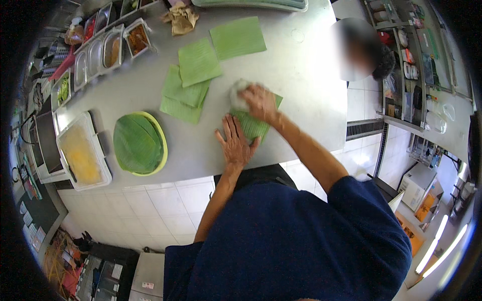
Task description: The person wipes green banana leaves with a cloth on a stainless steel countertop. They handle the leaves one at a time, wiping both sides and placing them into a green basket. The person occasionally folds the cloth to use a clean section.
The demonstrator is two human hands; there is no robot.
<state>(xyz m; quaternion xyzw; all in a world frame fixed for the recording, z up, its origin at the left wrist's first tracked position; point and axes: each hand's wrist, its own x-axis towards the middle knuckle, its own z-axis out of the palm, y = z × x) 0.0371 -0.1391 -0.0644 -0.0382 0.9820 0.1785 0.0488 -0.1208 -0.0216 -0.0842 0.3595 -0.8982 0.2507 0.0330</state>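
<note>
My left hand [234, 142] lies flat, fingers spread, pressing the near edge of a green banana leaf piece [252, 125] on the steel counter [301, 75]. My right hand [259, 102] grips a white cloth [238, 95] and holds it on the far part of the same leaf. Several more cut leaf pieces [198, 62] lie spread just beyond and to the left, some stacked [182, 98].
A yellow-green round basket [159, 138] lined with leaves sits at left, next to a clear tub of yellow food [80, 153]. Metal trays of food [113, 50] run along the far left. Crumpled brown paper [182, 19] lies at the back. Another person's head [359, 50] shows at right.
</note>
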